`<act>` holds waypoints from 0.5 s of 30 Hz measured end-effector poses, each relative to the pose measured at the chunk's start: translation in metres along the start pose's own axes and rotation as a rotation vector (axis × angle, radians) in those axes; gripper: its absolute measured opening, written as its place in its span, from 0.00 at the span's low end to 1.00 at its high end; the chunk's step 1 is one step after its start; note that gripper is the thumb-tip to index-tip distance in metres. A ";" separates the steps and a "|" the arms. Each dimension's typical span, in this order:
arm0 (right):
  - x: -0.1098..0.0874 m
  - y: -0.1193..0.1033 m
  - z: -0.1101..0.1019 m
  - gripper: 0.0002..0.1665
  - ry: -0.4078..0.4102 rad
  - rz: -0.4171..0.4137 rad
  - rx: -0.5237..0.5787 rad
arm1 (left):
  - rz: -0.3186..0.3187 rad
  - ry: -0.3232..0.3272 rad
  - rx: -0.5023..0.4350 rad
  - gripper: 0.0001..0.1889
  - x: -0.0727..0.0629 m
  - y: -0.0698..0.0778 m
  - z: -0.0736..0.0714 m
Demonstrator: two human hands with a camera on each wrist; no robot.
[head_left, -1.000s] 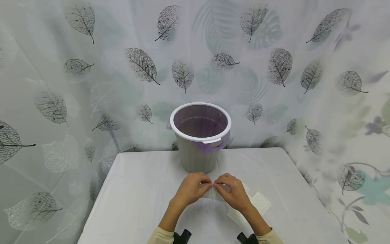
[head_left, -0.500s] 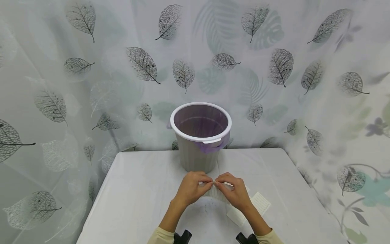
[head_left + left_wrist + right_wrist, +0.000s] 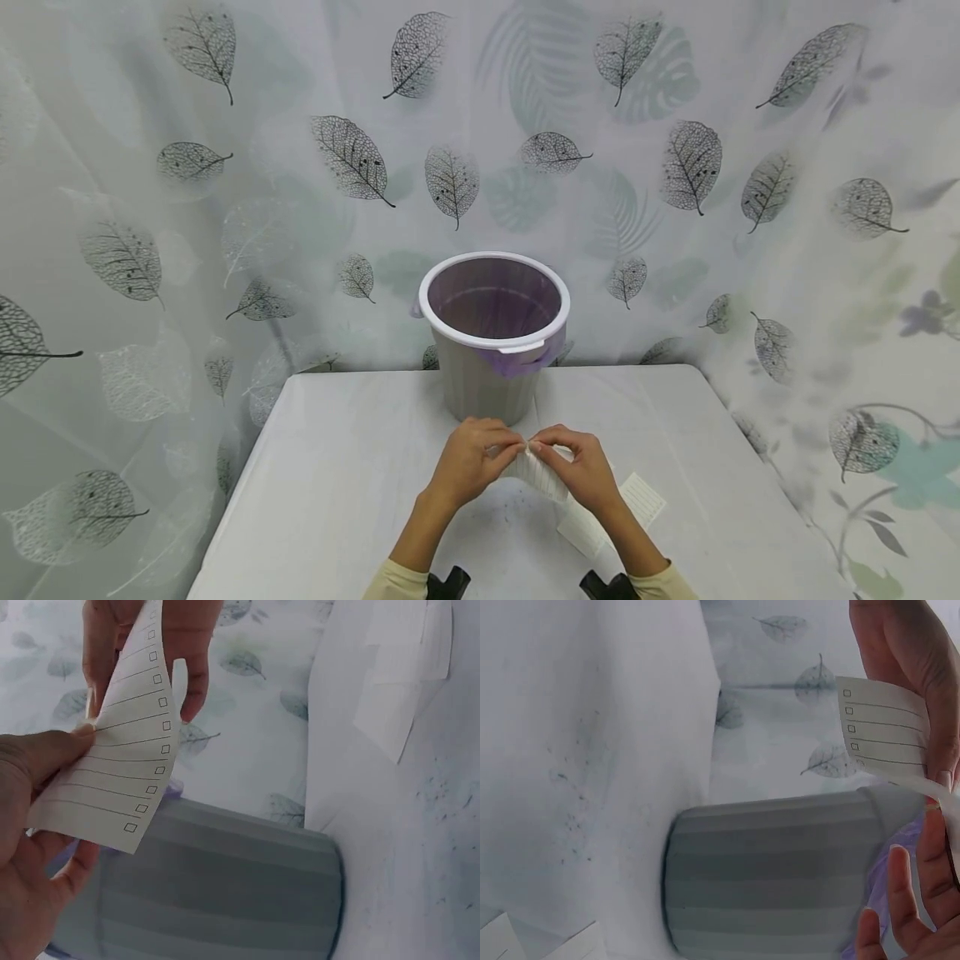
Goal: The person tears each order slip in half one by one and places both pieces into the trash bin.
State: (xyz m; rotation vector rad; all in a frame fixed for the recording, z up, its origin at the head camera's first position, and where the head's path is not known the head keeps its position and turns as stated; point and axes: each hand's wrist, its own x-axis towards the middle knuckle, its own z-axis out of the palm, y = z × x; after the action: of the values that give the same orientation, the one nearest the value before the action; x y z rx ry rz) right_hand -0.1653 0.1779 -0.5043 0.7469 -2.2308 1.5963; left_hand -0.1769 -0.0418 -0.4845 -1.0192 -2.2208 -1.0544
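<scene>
A lined checklist sheet [image 3: 542, 477], with a column of small boxes along one edge, hangs between both hands in front of the bin. My left hand [image 3: 472, 458] pinches it between thumb and fingers. Close beside, almost fingertip to fingertip, my right hand [image 3: 576, 467] pinches the same sheet. In the left wrist view the paper [image 3: 124, 765] bends in a curve between the two hands. The right wrist view shows part of the sheet [image 3: 881, 724] beyond the right hand's fingers. Some of its upper edge is hidden by the fingers.
Behind the hands stands a grey ribbed trash bin [image 3: 483, 383] with a white rim and purple liner bag [image 3: 521, 360]. More paper sheets [image 3: 641, 500] lie on the white table [image 3: 330, 483] by the right forearm. A leaf-print curtain [image 3: 300, 208] surrounds the table's back and sides.
Both hands have risen slightly, moving a little toward the bin, still pinching the sheet. The sheet has tilted so that more of its lined face shows. Bin and loose papers stay put.
</scene>
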 end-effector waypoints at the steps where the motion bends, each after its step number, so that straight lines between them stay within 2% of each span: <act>1: 0.000 0.001 -0.001 0.06 0.003 0.004 -0.006 | -0.002 -0.005 0.010 0.02 0.000 0.000 0.000; 9: 0.002 -0.001 -0.003 0.07 0.061 0.000 -0.078 | -0.026 -0.007 0.043 0.03 0.000 -0.001 -0.004; 15: 0.005 -0.025 -0.004 0.04 0.073 0.010 -0.098 | -0.037 0.005 0.017 0.02 0.000 -0.003 -0.004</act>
State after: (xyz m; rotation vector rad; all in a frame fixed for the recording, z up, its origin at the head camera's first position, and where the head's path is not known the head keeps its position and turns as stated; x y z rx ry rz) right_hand -0.1556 0.1740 -0.4808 0.6418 -2.2451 1.4823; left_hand -0.1788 -0.0468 -0.4840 -0.9699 -2.2492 -1.0506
